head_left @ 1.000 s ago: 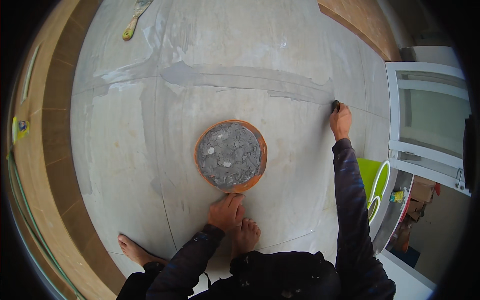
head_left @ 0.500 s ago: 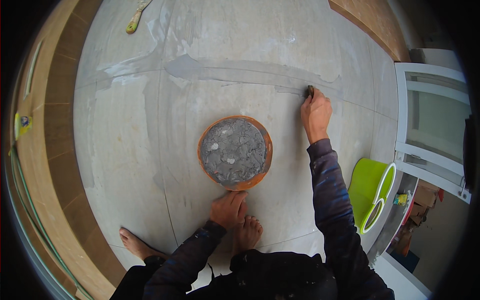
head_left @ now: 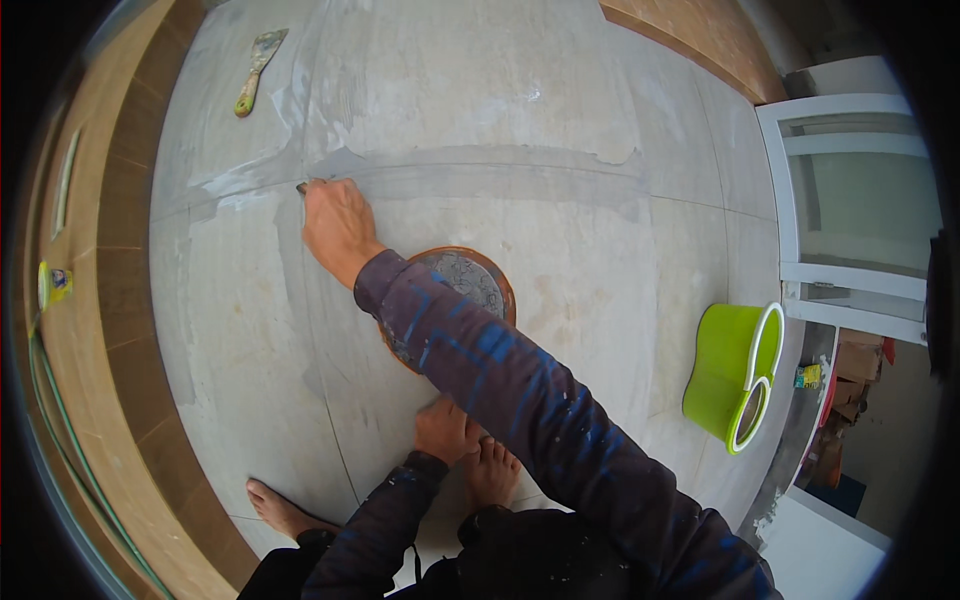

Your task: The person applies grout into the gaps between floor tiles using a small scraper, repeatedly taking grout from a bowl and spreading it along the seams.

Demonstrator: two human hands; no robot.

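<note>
My right hand (head_left: 340, 230) is closed on a small dark tool (head_left: 301, 188), mostly hidden by the fingers. It rests at the left end of a wet grey smear (head_left: 430, 178) along a tile joint. An orange-brown bowl (head_left: 507, 290) of thick, cracked grey paste (head_left: 465, 278) stands on the floor, partly covered by my right forearm. My left hand (head_left: 445, 430) is curled at the bowl's near rim; its fingertips are hidden by the right sleeve. At the far left lies a putty knife (head_left: 260, 70) with a green handle and a stained blade.
A lime-green mop bucket (head_left: 715, 370) stands at right, near a white-framed glass door (head_left: 850, 190). A brown tiled step (head_left: 125, 270) runs along the left, with a green hose (head_left: 75, 440) beyond it. My bare feet (head_left: 285, 510) are on the tiles near the bowl.
My right hand has swept the tool leftward along the joint, from its right end to its left. The forearm now crosses over the bowl. The view has shifted slightly; my left hand stays near the bowl.
</note>
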